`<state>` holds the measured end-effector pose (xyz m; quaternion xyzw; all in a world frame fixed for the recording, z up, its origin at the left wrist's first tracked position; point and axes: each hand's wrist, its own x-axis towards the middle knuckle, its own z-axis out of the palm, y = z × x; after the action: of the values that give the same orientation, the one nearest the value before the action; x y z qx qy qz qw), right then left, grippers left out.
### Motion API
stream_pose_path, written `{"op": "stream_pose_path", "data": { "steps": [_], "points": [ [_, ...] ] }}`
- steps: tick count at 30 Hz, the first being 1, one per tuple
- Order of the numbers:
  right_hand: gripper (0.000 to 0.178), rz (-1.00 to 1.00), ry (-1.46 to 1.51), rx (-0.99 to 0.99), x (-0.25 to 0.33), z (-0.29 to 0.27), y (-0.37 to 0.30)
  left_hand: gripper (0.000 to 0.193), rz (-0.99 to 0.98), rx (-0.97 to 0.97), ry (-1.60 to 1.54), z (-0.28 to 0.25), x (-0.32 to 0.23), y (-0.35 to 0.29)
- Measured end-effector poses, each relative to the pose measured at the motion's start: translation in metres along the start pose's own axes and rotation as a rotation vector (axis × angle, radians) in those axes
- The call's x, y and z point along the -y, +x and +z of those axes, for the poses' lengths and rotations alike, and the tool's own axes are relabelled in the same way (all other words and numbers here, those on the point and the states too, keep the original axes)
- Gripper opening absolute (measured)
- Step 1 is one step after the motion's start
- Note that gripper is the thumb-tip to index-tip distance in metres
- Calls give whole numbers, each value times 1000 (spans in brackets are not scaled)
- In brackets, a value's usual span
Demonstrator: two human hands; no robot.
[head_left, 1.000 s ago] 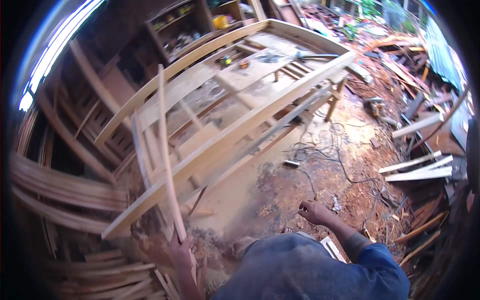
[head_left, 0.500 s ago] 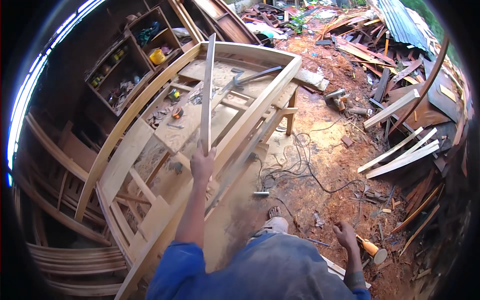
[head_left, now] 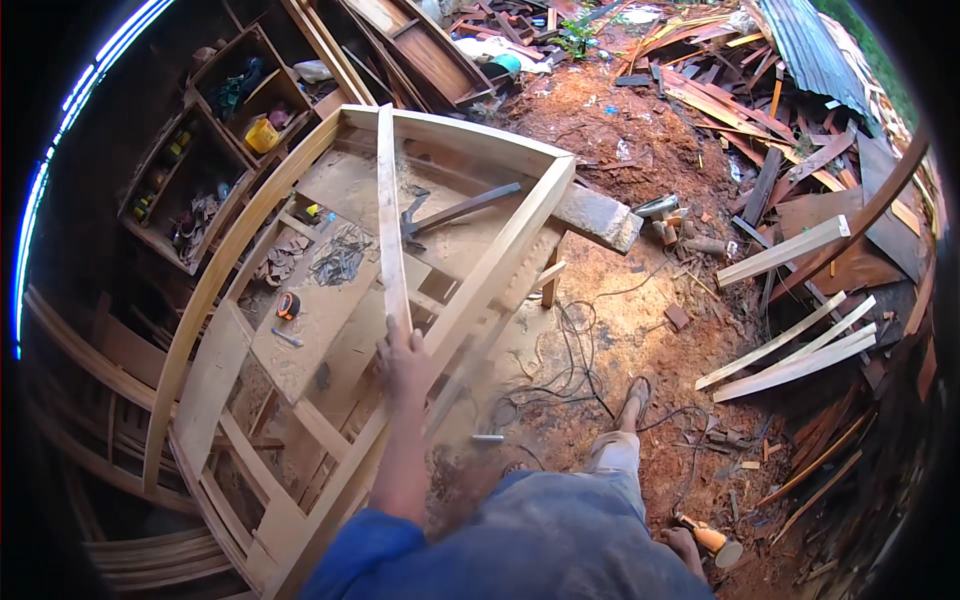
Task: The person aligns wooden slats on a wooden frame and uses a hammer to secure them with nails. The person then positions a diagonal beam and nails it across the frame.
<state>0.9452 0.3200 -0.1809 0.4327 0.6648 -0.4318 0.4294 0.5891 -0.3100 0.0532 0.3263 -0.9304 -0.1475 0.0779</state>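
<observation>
"Gripping only one end, huh? Left hand is wrapped round that wood strip, angled over the frame."

"Yep, so the far end could tip and clip that hammer-like tool. Right hand is low; can't tell if it's holding anything."

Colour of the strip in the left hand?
Wooden strip: pale tan, best seen in the head view.

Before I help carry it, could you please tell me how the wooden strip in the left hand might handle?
The wooden strip is probably light, being slender and held in the left hand alone. It seems fairly stiff, being solid-looking timber. Its flat face suggests sliding, not rolling.
</observation>
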Motion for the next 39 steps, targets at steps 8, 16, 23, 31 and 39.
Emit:
{"op": "stream_pose_path", "data": {
  "steps": [8,16,23,31,39],
  "points": [
    [27,-199,-52,139,252,-240,204,71,-158,-508,204,27,-68,22],
    [35,-1009,-173,-432,761,-421,147,47,52,-485,-26,76,-334,65],
    [32,-1031,-254,57,919,-376,130,29,-179,-507,-81,120,-371,175],
    [32,-1135,-1013,-71,1097,-399,237,54,-869,-35,-99,168,-317,308],
    [34,-1030,-1041,-12,1298,-418,330,38,-1229,-186,-438,220,-289,329]
  ]
}}
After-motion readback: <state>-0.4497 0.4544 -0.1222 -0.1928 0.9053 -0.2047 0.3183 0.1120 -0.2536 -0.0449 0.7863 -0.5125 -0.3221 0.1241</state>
